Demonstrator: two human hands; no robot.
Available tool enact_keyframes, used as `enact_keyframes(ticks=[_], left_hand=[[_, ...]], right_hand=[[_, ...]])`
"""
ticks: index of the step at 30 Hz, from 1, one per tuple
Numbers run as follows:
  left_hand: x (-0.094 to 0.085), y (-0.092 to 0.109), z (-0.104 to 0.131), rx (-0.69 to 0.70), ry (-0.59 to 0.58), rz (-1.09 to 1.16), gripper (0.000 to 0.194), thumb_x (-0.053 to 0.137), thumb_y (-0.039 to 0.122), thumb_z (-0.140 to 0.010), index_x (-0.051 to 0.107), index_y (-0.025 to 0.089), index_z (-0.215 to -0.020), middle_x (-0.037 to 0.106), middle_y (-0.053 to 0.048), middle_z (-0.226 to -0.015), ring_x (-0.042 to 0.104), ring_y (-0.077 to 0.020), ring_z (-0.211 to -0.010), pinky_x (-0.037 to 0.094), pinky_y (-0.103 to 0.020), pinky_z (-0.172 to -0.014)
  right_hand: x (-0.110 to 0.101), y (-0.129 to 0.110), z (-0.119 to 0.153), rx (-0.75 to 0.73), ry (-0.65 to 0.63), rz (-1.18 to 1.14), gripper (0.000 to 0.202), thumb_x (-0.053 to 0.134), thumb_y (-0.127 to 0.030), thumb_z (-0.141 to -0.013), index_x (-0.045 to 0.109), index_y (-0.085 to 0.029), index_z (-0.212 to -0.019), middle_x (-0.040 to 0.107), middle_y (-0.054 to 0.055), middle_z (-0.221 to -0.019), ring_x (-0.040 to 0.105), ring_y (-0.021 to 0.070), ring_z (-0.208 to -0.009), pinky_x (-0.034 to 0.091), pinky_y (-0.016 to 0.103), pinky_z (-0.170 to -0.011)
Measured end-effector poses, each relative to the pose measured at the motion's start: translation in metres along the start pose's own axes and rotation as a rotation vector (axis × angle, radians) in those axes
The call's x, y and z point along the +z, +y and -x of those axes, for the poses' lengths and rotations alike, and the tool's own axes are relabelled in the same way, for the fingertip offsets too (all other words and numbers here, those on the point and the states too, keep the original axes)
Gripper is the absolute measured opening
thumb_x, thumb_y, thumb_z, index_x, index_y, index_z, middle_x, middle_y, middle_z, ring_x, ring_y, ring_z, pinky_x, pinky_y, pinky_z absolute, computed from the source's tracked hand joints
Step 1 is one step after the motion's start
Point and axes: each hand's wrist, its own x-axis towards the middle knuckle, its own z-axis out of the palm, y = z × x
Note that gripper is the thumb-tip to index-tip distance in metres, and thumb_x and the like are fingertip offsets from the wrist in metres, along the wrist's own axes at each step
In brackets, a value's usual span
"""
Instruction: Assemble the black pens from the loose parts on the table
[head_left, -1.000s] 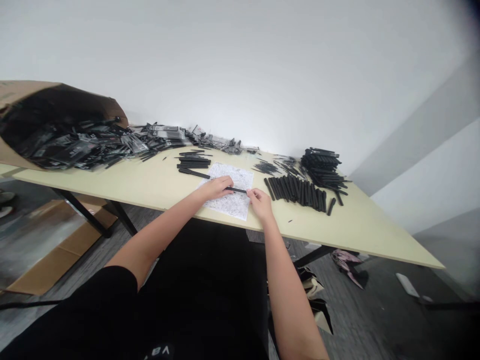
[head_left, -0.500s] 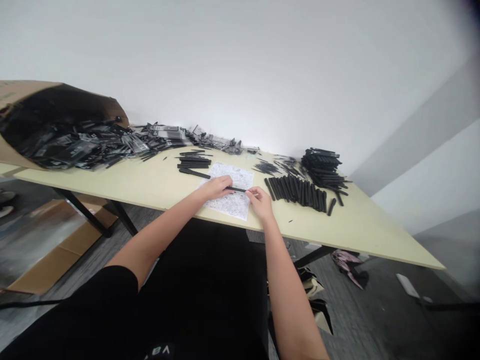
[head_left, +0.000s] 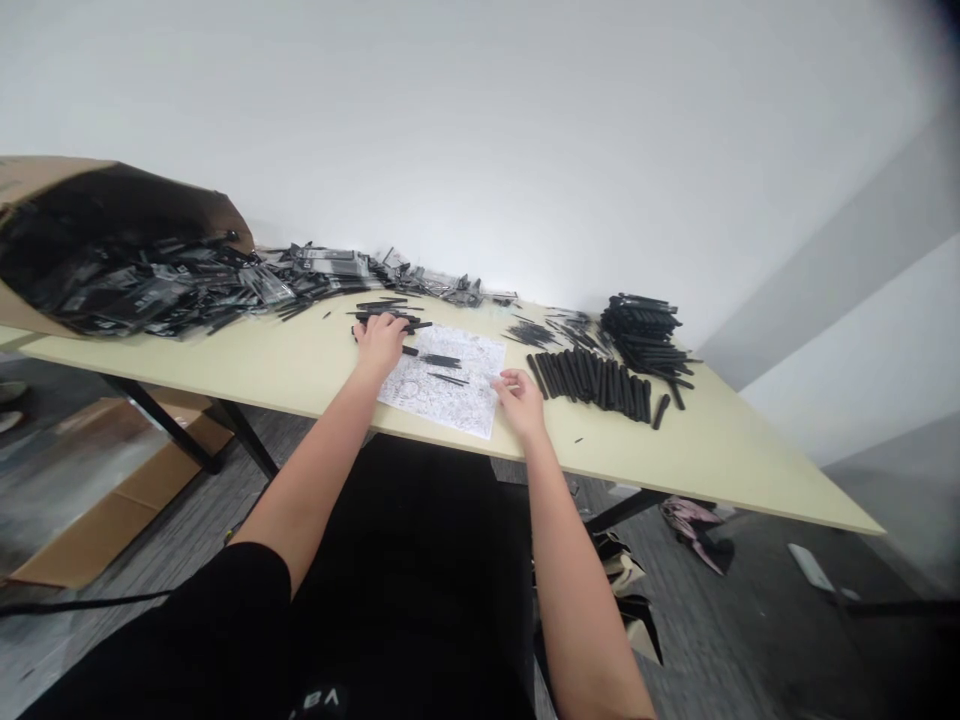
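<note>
A patterned white sheet (head_left: pixel 442 405) lies near the table's front edge, with thin black sticks (head_left: pixel 448 379) and a short dark bundle (head_left: pixel 440 361) on it. My left hand (head_left: pixel 381 345) is over a small group of black pens (head_left: pixel 382 308) at the sheet's upper left, fingers spread; it partly covers them. At the sheet's right edge is my right hand (head_left: pixel 520 397), its thumb and fingertips close together; anything between them is too small to make out. Right of it stretches a row of thick black pens (head_left: pixel 592 383).
A cardboard box (head_left: pixel 238 222) lies on its side at the left, spilling packaged black items (head_left: pixel 172 290). Loose thin pieces (head_left: pixel 532 333) and a tall black stack (head_left: pixel 641 330) are at the back right of the table (head_left: pixel 750 460).
My left hand has let go of the black stick and moved left to the pen group. Thin sticks and a dark bundle now show on the sheet. My right hand has hardly moved.
</note>
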Motion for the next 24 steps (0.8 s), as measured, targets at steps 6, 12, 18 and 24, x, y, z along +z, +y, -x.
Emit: enact_keyframes(ticks=[6, 12, 18, 24], left_hand=[[0.009, -0.013, 0.001, -0.112, -0.074, -0.028, 0.045, 0.036, 0.017, -0.095, 0.069, 0.033, -0.122, 0.055, -0.011, -0.133, 0.040, -0.0344, -0.124, 0.030, -0.056, -0.100], [0.008, -0.006, 0.003, -0.124, -0.150, -0.017, 0.050, 0.040, 0.010, -0.087, 0.066, 0.031, -0.124, 0.057, -0.011, -0.132, 0.043, -0.0328, -0.123, 0.034, -0.054, -0.101], [0.011, -0.009, 0.000, -0.130, -0.208, 0.001, 0.052, 0.045, 0.013, -0.083, 0.061, 0.024, -0.131, 0.060, -0.017, -0.128, 0.047, -0.0371, -0.122, 0.035, -0.060, -0.101], [0.017, -0.013, 0.000, -0.141, -0.160, -0.017, 0.043, 0.047, 0.015, -0.082, 0.067, 0.021, -0.120, 0.061, -0.018, -0.119, 0.049, -0.0379, -0.117, 0.037, -0.059, -0.098]], right_hand=[[0.001, 0.000, 0.001, -0.003, 0.007, -0.007, 0.032, 0.067, -0.047, -0.074, 0.061, -0.021, -0.092, 0.060, 0.000, -0.081, 0.055, 0.0144, -0.063, 0.048, 0.031, -0.065], [-0.001, -0.004, 0.000, -0.017, 0.107, 0.030, 0.030, 0.063, -0.044, -0.075, 0.062, -0.020, -0.093, 0.064, 0.003, -0.083, 0.058, 0.0171, -0.070, 0.048, 0.033, -0.072], [-0.010, -0.004, -0.001, -0.033, 0.501, 0.331, 0.025, 0.047, -0.027, -0.081, 0.066, -0.016, -0.094, 0.069, 0.014, -0.103, 0.058, 0.0274, -0.100, 0.041, 0.043, -0.096], [-0.004, 0.004, 0.001, 0.075, 0.534, 0.549, 0.034, 0.047, -0.020, -0.077, 0.071, -0.020, -0.102, 0.066, 0.015, -0.115, 0.054, 0.0343, -0.111, 0.037, 0.049, -0.094]])
